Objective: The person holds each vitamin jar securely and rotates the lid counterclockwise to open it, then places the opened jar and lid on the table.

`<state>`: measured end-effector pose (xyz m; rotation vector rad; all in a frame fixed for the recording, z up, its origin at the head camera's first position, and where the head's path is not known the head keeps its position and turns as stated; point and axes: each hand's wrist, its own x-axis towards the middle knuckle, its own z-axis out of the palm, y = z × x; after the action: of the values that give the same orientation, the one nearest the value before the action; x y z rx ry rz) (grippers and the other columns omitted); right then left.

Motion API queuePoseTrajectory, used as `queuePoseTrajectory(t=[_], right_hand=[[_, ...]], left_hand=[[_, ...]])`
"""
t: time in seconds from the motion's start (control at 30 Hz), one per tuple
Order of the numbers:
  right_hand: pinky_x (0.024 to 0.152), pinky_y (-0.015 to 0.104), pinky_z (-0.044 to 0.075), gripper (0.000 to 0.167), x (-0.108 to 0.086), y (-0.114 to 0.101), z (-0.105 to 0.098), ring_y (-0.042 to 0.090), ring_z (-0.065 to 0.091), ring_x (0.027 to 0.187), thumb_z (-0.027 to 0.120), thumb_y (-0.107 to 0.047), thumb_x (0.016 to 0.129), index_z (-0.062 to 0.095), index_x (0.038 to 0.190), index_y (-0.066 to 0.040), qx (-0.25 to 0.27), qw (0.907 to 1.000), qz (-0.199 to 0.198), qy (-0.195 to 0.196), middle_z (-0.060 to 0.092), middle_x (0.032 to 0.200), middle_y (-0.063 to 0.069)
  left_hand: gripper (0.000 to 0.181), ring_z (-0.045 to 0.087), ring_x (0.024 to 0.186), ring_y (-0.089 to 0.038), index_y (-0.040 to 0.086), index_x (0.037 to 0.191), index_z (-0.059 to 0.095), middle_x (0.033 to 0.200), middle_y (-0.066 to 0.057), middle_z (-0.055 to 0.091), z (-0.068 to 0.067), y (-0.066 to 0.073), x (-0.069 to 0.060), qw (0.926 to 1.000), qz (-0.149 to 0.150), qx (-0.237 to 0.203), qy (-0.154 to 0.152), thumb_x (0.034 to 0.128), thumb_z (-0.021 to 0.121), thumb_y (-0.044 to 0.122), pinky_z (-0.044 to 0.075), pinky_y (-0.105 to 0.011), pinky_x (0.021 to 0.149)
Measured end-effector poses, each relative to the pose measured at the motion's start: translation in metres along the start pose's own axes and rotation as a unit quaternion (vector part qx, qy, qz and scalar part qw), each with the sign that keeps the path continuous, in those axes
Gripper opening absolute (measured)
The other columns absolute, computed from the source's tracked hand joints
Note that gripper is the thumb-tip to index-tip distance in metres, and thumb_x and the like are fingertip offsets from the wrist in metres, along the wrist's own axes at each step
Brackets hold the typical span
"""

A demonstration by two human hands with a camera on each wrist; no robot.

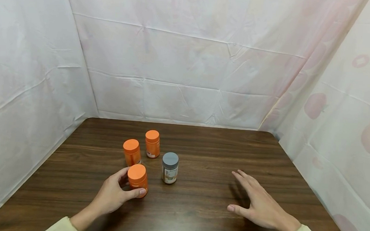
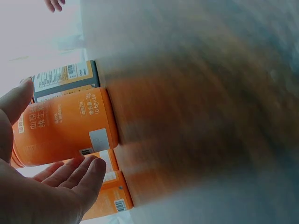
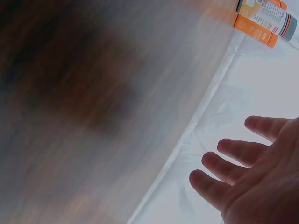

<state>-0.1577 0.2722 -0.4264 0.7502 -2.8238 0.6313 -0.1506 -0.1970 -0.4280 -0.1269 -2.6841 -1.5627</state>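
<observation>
Head view. L hand (image 1: pixel 113 193) clasps near orange cylindrical plastic-looking jar (image 1: pixel 138 179), on table's 9-o'clock side. From it, second orange lidded jar (image 1: pixel 131 150) stands at 11 o'clock, third orange lidded jar (image 1: pixel 152 143) at 1, grey-lidded cylindrical jar w/ pale label (image 1: pixel 170 168) at 2. R hand (image 1: pixel 259 201), fingers spread, holds nothing, well apart at 3. Progress (judged): one jar in grasp, other three untouched; handling prob. at an early stage, release of held jar not yet done. Dark-brown wood-grain table (image 1: pixel 208 148) offers most room at 3 o'clock, btwn grey-lidded jar & R hand; far edge, at 12, meets white creased sheeting (image 1: pixel 188 59).

L-wrist view (scene on its side). Thumb & fingers flank held jar; cannot tell if base bears on table. Other jars close behind: clearance there looks tight.

R-wrist view. R fingers apart, nothing btwn. Jars at 2 o'clock in frame; table edge runs approx. 6 to 2, along sheeting.
</observation>
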Motion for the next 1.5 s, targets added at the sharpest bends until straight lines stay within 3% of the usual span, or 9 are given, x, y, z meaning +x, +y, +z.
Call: queuePoseTrajectory(t=[0.27, 0.6, 0.77, 1.0, 1.5], right_hand=[[0.099, 0.064, 0.044, 0.097, 0.000, -0.003, 0.002, 0.035, 0.036, 0.145, 0.078, -0.058, 0.085, 0.026, 0.163, -0.030, 0.006, 1.0000, -0.002, 0.000, 0.031, 0.164, 0.007], [0.101, 0.062, 0.043, 0.097, 0.000, -0.006, 0.006, 0.033, 0.037, 0.145, 0.078, -0.060, 0.084, 0.029, 0.162, -0.028, 0.005, 0.9999, -0.010, 0.005, 0.032, 0.164, 0.005], [0.100, 0.062, 0.044, 0.096, 0.001, -0.007, 0.007, 0.033, 0.038, 0.144, 0.076, -0.061, 0.085, 0.029, 0.162, -0.027, -0.003, 0.9998, -0.018, 0.005, 0.034, 0.163, 0.005], [0.100, 0.062, 0.044, 0.096, -0.001, -0.007, 0.006, 0.033, 0.039, 0.144, 0.076, -0.060, 0.085, 0.029, 0.162, -0.028, 0.002, 0.9999, -0.015, 0.002, 0.033, 0.163, 0.004], [0.099, 0.063, 0.044, 0.096, -0.001, -0.013, 0.008, 0.035, 0.038, 0.144, 0.076, -0.060, 0.086, 0.028, 0.162, -0.029, 0.018, 0.9997, -0.012, -0.007, 0.032, 0.164, 0.005]], left_hand=[[0.068, 0.065, 0.117, -0.025, 0.014, 0.134, 0.063, 0.124, -0.003, 0.069, 0.002, -0.001, 0.001, 1.0000, -0.008, -0.004, 0.000, 0.0751, 0.093, 0.031, 0.050, -0.046, 0.100], [0.058, 0.068, 0.106, -0.016, 0.013, 0.127, 0.068, 0.116, 0.000, 0.072, 0.004, -0.005, 0.003, 0.9999, -0.011, 0.008, 0.009, 0.0754, 0.093, 0.026, 0.053, -0.033, 0.089], [0.059, 0.068, 0.105, -0.015, 0.014, 0.127, 0.068, 0.115, 0.001, 0.073, 0.005, -0.005, 0.002, 0.9999, -0.010, 0.010, 0.009, 0.0759, 0.093, 0.029, 0.053, -0.033, 0.088], [0.061, 0.067, 0.104, -0.015, 0.015, 0.128, 0.068, 0.115, 0.003, 0.073, 0.007, 0.000, -0.001, 0.9997, -0.019, 0.015, 0.003, 0.0746, 0.094, 0.031, 0.053, -0.034, 0.089], [0.059, 0.067, 0.099, -0.011, 0.017, 0.125, 0.071, 0.111, 0.007, 0.073, 0.018, 0.011, -0.008, 1.0000, -0.005, -0.001, -0.003, 0.0724, 0.095, 0.030, 0.054, -0.036, 0.088]])
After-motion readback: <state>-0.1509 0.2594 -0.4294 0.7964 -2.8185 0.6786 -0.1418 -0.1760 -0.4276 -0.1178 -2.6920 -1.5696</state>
